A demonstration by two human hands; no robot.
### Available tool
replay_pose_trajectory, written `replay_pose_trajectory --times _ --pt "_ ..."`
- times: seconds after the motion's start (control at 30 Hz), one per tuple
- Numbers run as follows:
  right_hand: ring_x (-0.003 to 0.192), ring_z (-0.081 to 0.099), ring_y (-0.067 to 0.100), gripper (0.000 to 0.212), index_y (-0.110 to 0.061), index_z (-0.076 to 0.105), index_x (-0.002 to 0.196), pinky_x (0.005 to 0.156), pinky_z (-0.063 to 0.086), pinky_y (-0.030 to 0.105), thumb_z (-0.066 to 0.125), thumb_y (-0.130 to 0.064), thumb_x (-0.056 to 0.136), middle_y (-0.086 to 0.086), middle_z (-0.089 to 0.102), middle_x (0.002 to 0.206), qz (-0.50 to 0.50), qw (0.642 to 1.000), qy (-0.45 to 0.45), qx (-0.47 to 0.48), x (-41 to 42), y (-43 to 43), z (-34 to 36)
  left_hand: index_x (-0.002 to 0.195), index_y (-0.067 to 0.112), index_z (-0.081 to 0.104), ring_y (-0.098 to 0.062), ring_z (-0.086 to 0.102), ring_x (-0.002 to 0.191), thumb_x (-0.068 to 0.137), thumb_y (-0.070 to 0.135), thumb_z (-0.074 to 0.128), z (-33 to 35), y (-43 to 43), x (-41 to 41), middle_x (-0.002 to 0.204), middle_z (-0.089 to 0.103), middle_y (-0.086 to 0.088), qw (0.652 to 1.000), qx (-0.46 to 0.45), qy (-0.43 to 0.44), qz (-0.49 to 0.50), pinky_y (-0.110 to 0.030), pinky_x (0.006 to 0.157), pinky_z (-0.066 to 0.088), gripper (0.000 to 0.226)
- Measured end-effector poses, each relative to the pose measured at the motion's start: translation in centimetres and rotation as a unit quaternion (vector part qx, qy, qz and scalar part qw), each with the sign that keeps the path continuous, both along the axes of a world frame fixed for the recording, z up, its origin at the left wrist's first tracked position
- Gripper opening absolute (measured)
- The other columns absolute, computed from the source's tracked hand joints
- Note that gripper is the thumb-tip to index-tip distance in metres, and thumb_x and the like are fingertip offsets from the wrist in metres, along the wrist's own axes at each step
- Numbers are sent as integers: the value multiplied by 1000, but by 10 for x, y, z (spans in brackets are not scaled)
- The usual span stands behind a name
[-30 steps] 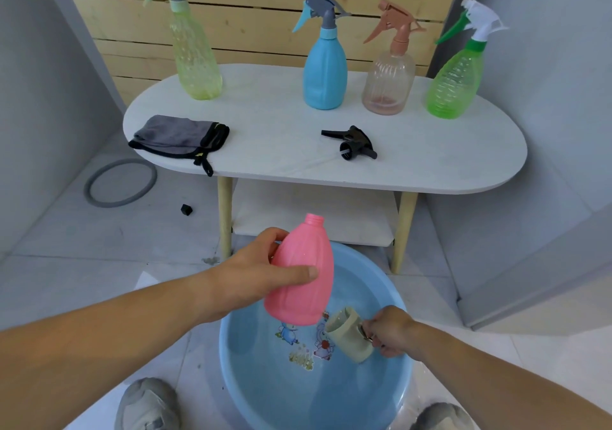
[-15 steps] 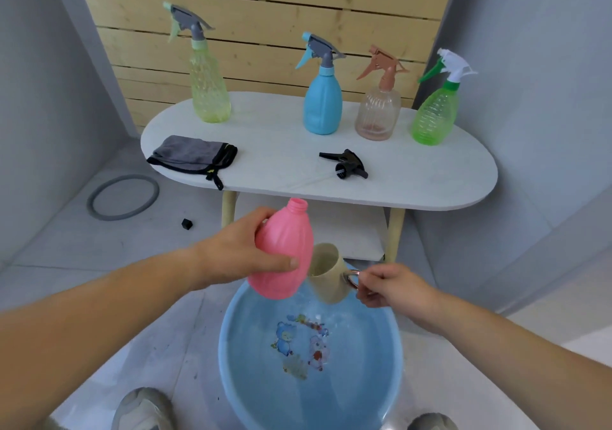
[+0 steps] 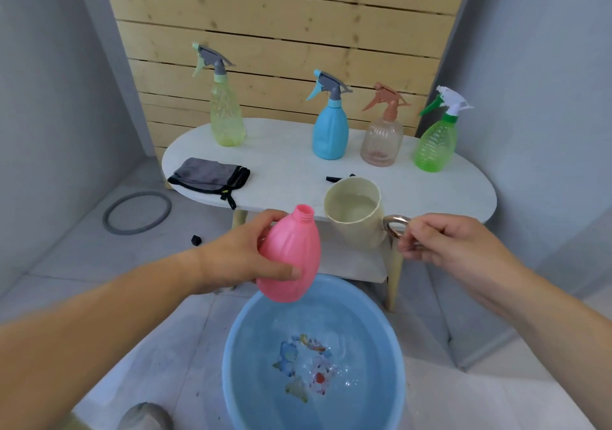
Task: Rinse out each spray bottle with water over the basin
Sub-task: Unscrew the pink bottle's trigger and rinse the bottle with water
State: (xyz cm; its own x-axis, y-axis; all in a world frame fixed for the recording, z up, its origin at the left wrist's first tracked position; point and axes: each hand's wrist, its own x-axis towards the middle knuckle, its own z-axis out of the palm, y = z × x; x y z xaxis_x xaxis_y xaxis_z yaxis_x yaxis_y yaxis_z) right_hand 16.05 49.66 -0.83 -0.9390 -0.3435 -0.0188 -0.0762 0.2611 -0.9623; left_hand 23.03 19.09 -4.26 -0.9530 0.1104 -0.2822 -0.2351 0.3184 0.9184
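Space above the basin (image 3: 228, 363) is open; the pink bottle (image 3: 291, 257), in the left hand (image 3: 238, 260), overhangs its far rim. The cup (image 3: 357, 224), in the right hand (image 3: 443, 244), hangs just beside it, a narrow gap between. The table (image 3: 284, 177) lies bare between cloth (image 3: 208, 177) and sprayer head (image 3: 334, 178). 4 bottles line its back: wide gap from yellow bottle (image 3: 227, 121) to blue bottle (image 3: 330, 134); brown bottle (image 3: 381, 144) and green bottle (image 3: 435, 146) stand closer.

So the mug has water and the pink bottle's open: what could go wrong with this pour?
1. The bottle has a narrow neck and the mug a wide rim, so water may miss.
2. Both seem to hang near the far rim of the basin, so spill could hit the floor.
3. The right hand pinches only the mug's handle; the mug might slip.
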Motion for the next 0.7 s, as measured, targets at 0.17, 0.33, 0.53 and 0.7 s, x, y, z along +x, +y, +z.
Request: replay_pose_trajectory --times 0.17,0.33,0.53,0.7 --pt "84 69 25 32 -17 73 71 97 53 50 56 -17 98 4 72 79 -8 998 60 20 1 0 10 141 31 42 -7 67 77 83 2 82 -2 14 -1 116 61 1 1000 13 5 1 -15 52 51 76" --pt "90 71 28 28 -23 73 75 98 52 53 57 -20 98 0 73 80 -19 994 97 36 3 -1 17 140 39 46 -10 67 106 81 8 85 -1 22 -4 122 64 7 1000 9 18 -3 -20 70 59 77" --pt "90 72 23 24 -28 73 79 98 51 51 59 -21 97 -2 74 82 -22 991 121 55 5 -3 23 135 36 49 -1 67 99 82 7 84 -3 26 -6 116 65 11 1000 7 15 -6 -16 67 57 71" --pt "88 70 18 21 -28 72 78 91 51 42 60 -22 94 -1 73 82 -23 987 144 67 7 -7 28 133 39 49 -3 67 103 81 9 86 -2 28 -8 118 65 11 1000 4 20 -8 -17 70 58 70"
